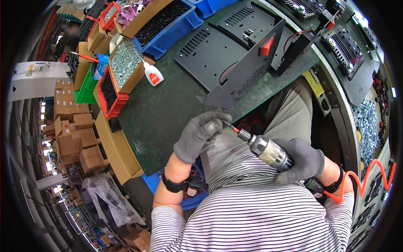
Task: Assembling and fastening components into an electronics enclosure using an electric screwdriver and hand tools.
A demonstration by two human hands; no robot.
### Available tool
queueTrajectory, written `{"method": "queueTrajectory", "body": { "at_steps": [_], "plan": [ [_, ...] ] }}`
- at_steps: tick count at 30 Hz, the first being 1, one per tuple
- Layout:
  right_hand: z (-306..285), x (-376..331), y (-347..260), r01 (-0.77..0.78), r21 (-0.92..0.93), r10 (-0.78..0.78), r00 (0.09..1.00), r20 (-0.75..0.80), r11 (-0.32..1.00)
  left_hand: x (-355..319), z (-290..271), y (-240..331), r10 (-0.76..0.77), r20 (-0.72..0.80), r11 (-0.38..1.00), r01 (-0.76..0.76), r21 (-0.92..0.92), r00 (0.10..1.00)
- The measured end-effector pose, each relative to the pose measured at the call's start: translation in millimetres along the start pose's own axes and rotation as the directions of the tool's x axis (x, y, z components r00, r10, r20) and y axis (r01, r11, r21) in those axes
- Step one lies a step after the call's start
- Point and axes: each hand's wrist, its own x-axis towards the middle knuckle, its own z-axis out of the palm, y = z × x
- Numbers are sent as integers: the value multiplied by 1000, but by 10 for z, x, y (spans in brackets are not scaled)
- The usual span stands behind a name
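Note:
My right hand (303,160), in a grey glove, is wrapped round an air screwdriver (270,152) held over my lap. Its bit points up and left, toward my left hand (198,137). That hand, gloved too, has thumb and fingers closed together at the tip of the bit; anything small between them is too hidden to name. Just beyond, on the dark green bench top (155,113), stand black sheet-metal housings: a flat slotted base (210,52) and an upright perforated panel (247,73) with a red part (267,47) on it.
A white squeeze bottle (154,75) lies near a blue bin (158,52) of black screws. Beside it are a cardboard box (133,80) of silver screws and a red bin (115,110). An orange coiled hose (364,185) runs off right. More silver screws (366,126) lie at the right.

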Motion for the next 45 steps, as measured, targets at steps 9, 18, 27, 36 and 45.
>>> {"method": "queueTrajectory", "body": {
  "at_steps": [9,18,27,36,45],
  "plan": [
    [-320,-315,292,-156,138,188,945,-268,978,379,-163,467,108,-204,945,-37,326,973],
    [-454,-281,450,-121,188,178,930,-323,975,1108,57,653,167,162,915,-214,343,973],
    [-557,-152,465,-16,231,83,955,-284,973,853,175,881,326,221,576,-378,724,919],
    [-757,-106,377,-105,84,121,971,-208,991,806,107,840,109,89,748,-140,649,990],
    [-674,-246,428,-76,116,101,969,-224,990,1112,210,968,274,178,758,-326,565,945]
  ]
}}
